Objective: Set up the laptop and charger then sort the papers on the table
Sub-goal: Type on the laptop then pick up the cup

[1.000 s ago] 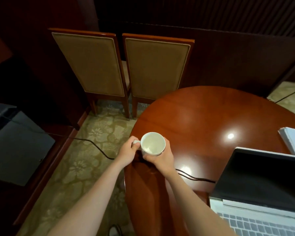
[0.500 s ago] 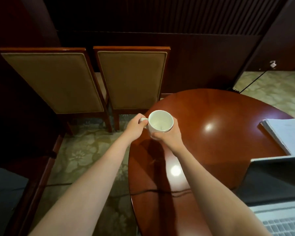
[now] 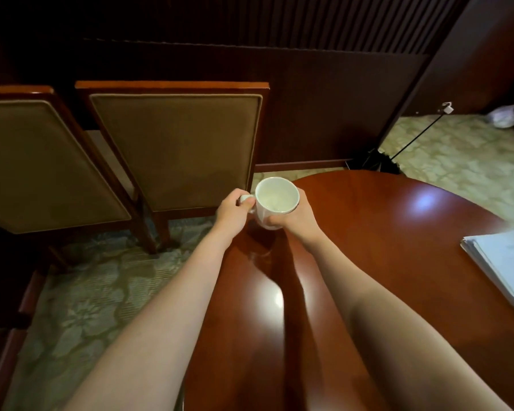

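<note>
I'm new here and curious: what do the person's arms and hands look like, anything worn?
The left arm and right arm are bare, no sleeves in view. The left hand and right hand wear no gloves; no watch or bracelet shows. Both hands are partly hidden, so rings cannot be ruled out.

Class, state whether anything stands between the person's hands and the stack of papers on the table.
Nothing visible lies on the table between the hands and the papers. However, the left hand pinches the handle of the white cup and the right hand grips its body, so both are occupied.
</note>
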A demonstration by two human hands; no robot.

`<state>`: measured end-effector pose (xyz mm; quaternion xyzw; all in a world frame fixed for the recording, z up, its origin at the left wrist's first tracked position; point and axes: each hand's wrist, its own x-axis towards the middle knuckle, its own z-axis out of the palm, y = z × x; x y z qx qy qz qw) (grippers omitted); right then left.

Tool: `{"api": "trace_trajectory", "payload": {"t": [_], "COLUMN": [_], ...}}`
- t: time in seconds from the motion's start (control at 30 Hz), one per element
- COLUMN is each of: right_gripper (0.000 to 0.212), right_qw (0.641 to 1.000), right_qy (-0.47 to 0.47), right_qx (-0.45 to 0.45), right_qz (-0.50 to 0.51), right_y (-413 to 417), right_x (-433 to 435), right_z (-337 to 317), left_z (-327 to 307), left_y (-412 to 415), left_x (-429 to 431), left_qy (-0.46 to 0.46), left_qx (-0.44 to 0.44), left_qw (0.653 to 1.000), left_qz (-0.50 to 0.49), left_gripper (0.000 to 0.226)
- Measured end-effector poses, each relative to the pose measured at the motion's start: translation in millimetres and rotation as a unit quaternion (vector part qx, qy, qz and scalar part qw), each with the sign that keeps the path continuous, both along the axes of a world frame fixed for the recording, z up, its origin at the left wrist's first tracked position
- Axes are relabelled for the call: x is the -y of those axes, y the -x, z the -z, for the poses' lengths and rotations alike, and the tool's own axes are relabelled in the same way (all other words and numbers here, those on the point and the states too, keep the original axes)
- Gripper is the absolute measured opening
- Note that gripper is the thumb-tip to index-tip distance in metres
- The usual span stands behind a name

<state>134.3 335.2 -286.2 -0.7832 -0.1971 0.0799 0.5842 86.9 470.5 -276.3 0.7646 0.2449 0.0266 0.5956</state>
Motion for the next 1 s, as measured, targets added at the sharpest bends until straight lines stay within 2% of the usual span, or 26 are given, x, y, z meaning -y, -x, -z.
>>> {"api": "trace_trajectory", "payload": {"t": [0.27, 0.43, 0.77, 1.0], "right_gripper": [0.07, 0.059, 0.056, 0.079], "right_qw": [1.0, 1.0, 0.999, 0.994], "right_qy": [0.023, 0.013, -0.002, -0.017], "right_qx": [0.003, -0.007, -0.04, -0.097], "right_qz": [0.003, 0.0, 0.014, 0.056], "right_y": [-47, -52, -55, -49], "right_x": [-2, -5, -5, -4], "right_z": [14, 23, 30, 44], "left_z": [16, 24, 36, 40], "left_y": [-42, -49, -53, -54], "left_x": [0, -3, 3, 14], "left_qy": [0.006, 0.006, 0.044, 0.064], "left_qx": [0.009, -0.004, 0.007, 0.017], "left_qw": [1.0, 1.0, 0.998, 0.995], "left_qz": [0.005, -0.006, -0.032, -0.075], "left_gripper": [0.01, 0.009, 0.01, 0.018]}}
